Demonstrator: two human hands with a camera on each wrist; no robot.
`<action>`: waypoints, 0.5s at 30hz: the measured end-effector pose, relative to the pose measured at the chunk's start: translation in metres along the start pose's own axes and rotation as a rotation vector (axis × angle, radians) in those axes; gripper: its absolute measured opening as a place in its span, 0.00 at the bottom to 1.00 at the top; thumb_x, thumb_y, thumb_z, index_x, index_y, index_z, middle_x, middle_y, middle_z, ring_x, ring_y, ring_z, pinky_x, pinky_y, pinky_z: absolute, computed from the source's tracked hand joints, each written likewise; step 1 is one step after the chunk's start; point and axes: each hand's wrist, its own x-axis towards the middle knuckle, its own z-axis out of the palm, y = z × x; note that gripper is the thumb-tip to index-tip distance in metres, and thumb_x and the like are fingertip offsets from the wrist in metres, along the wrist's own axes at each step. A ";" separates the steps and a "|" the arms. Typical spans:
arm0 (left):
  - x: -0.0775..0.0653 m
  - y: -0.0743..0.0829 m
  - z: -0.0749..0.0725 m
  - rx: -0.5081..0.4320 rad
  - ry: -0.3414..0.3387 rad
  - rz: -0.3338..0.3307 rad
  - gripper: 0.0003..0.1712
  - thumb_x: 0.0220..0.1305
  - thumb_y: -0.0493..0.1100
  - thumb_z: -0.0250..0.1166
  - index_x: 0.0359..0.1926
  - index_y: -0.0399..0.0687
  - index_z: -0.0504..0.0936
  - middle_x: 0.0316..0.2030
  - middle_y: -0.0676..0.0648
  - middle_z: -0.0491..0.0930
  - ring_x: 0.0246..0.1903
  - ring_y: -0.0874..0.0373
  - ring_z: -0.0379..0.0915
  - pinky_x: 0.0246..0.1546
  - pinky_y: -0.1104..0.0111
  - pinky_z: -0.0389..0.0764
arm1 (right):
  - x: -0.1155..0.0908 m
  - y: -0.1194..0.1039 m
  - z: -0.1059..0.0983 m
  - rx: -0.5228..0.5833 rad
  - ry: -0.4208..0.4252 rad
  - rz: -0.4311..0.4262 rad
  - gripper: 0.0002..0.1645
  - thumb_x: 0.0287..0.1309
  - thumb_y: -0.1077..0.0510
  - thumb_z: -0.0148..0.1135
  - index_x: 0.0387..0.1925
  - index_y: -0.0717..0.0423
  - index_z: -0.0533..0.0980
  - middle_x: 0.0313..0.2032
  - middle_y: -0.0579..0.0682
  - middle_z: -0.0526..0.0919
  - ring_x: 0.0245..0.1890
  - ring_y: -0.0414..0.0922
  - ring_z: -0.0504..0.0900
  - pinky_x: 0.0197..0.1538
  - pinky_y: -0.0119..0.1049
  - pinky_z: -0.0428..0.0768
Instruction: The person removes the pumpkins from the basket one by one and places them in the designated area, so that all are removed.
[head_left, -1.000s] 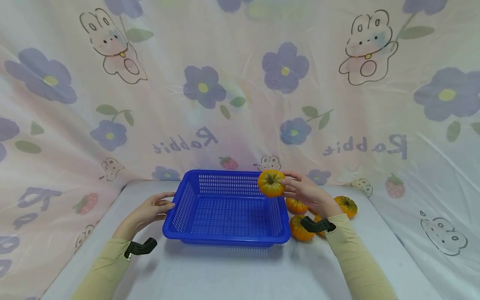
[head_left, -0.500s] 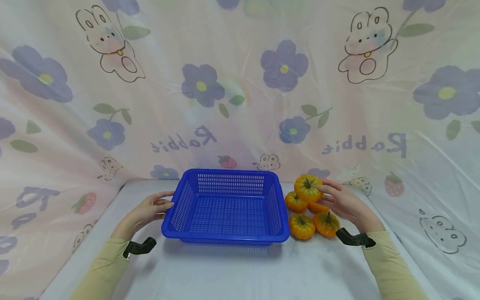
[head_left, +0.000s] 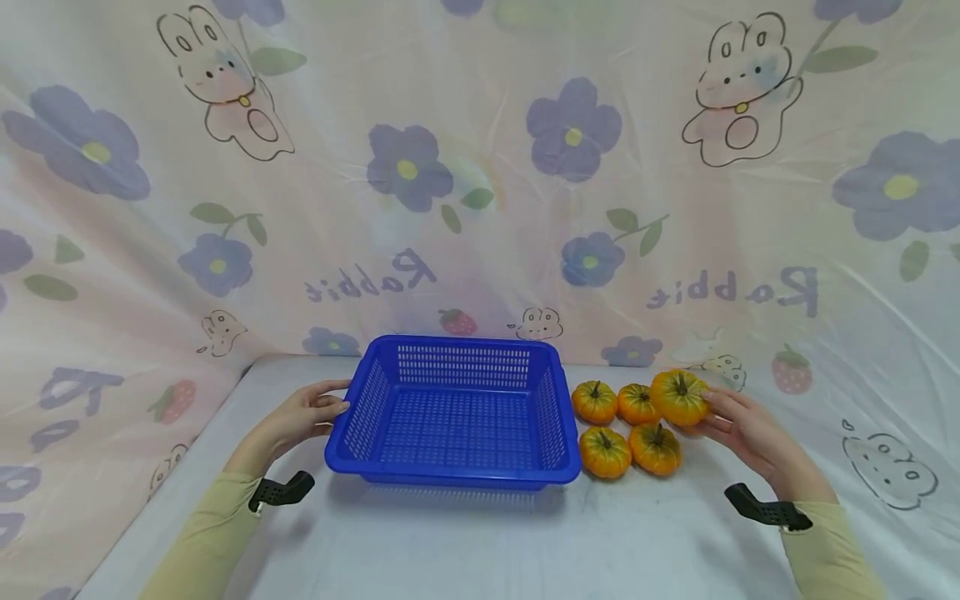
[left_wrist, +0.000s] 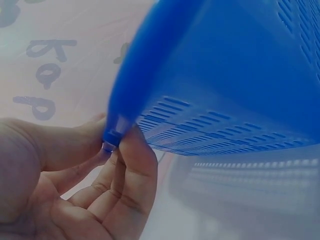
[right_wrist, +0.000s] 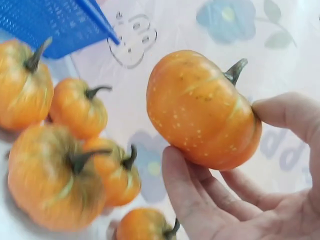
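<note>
A blue plastic basket (head_left: 453,479) with slotted walls stands on the table in the head view, its slotted floor showing. My left hand (head_left: 303,412) pinches its left rim (left_wrist: 137,75) between thumb and fingers, seen close in the left wrist view. My right hand (head_left: 757,433) holds a small orange pumpkin (head_left: 678,398) by its side, thumb near the dark stem and fingers beneath. This pumpkin (right_wrist: 200,110) is raised above the others in the right wrist view. Several more pumpkins (head_left: 604,454) sit in a cluster between the basket and my right hand.
The white table (head_left: 480,542) stretches in front of the basket. Behind it hangs a pale curtain (head_left: 495,250) printed with rabbits and flowers. The nearest pumpkin (head_left: 595,402) at the back sits close beside the basket's right wall.
My right hand has carried the pumpkin from over the basket's right rim rightward and down, past the other pumpkins. My left hand keeps its grip on the rim, and the basket stays in place.
</note>
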 end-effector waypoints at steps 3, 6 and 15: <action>-0.001 0.002 0.000 0.004 0.003 -0.002 0.36 0.70 0.43 0.57 0.71 0.35 0.52 0.47 0.39 0.77 0.43 0.52 0.76 0.46 0.60 0.79 | -0.003 0.009 -0.009 -0.029 0.028 0.026 0.45 0.71 0.46 0.48 0.68 0.74 0.42 0.67 0.70 0.42 0.41 0.34 0.77 0.51 0.39 0.78; -0.001 0.003 0.001 0.004 0.022 -0.014 0.36 0.70 0.42 0.57 0.71 0.36 0.53 0.46 0.39 0.77 0.43 0.52 0.76 0.46 0.60 0.79 | -0.005 0.018 -0.018 -0.059 0.046 0.060 0.49 0.70 0.43 0.47 0.69 0.76 0.39 0.67 0.73 0.41 0.40 0.34 0.77 0.50 0.40 0.79; -0.001 0.004 0.002 -0.006 0.022 -0.008 0.35 0.70 0.41 0.57 0.71 0.35 0.53 0.46 0.39 0.78 0.42 0.52 0.77 0.46 0.59 0.79 | -0.009 0.040 -0.039 0.010 0.104 0.218 0.53 0.69 0.42 0.49 0.71 0.71 0.32 0.69 0.73 0.33 0.41 0.36 0.75 0.53 0.40 0.77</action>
